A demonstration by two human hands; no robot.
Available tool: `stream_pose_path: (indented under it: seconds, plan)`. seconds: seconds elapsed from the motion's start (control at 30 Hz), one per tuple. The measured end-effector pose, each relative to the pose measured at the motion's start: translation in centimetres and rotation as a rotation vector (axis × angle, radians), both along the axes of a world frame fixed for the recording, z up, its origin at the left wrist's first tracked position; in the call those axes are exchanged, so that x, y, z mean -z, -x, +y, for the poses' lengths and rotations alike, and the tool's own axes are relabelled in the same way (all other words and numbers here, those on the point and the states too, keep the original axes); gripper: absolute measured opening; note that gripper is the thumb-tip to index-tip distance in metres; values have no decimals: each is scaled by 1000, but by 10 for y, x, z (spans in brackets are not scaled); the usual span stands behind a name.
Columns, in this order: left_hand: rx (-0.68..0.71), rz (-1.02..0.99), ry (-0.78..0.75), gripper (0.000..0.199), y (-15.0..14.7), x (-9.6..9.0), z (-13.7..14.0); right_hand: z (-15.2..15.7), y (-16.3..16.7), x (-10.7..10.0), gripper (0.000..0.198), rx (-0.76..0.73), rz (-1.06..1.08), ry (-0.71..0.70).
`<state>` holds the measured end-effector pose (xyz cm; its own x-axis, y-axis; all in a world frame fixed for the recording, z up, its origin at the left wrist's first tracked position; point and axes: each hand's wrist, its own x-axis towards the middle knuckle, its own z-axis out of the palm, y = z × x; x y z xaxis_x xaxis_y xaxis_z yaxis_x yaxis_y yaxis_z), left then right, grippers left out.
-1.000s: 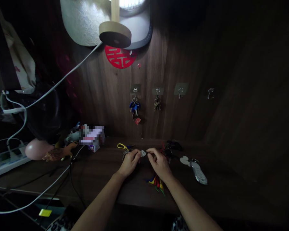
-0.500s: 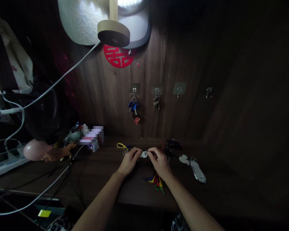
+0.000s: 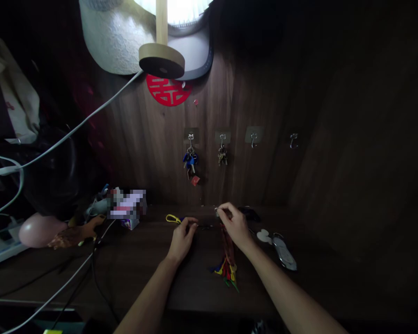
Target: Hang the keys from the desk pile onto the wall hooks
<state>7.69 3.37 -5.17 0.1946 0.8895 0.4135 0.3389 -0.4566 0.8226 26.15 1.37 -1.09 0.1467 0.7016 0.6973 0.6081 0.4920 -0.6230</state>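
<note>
My left hand [image 3: 183, 240] rests low over the shelf with thumb and fingers pinched together; what they hold is hidden. Just behind it lies a yellow cord loop [image 3: 173, 218], and a small dark thing [image 3: 205, 227] extends to the right of its fingertips. My right hand [image 3: 234, 226] is raised slightly, its thumb and forefinger closed on something small and pale that I cannot make out. Below that hand, a reddish-brown strap ends in a multicoloured tassel [image 3: 226, 271]. To the right lie a white three-lobed tag [image 3: 264, 235] and a silver oblong fob [image 3: 284, 252].
Blue-headed keys [image 3: 190, 160] and a second bunch of keys [image 3: 222, 157] hang from wall hooks. Two more hooks [image 3: 254, 139] are to the right. A pixelated box [image 3: 128, 208], pink round object [image 3: 42, 230] and cables [image 3: 66, 134] occupy the left. A lamp [image 3: 162, 60] hangs above.
My hands have moved apart. The pale, tag-like piece between them is gone from that spot, and my right hand has lifted away. More of the tassel's strap shows; the view has shifted slightly.
</note>
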Motion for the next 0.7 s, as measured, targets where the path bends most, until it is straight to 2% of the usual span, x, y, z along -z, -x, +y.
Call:
stream_pose_path:
  seconds: [0.23,0.43,0.57,0.7]
  plan:
    - [-26,-13,6,22,0,1,4,42,-22,-67,19,53,163,-115]
    - [-21,-14,35,23,0,2,6,73,-28,-125,16,29,370,-106]
    - [-39,-36,25,24,-1,5,9,87,-27,-150,14,71,434,-86]
    - [-37,-55,11,22,-2,6,10,98,-24,-165,9,118,481,-50]
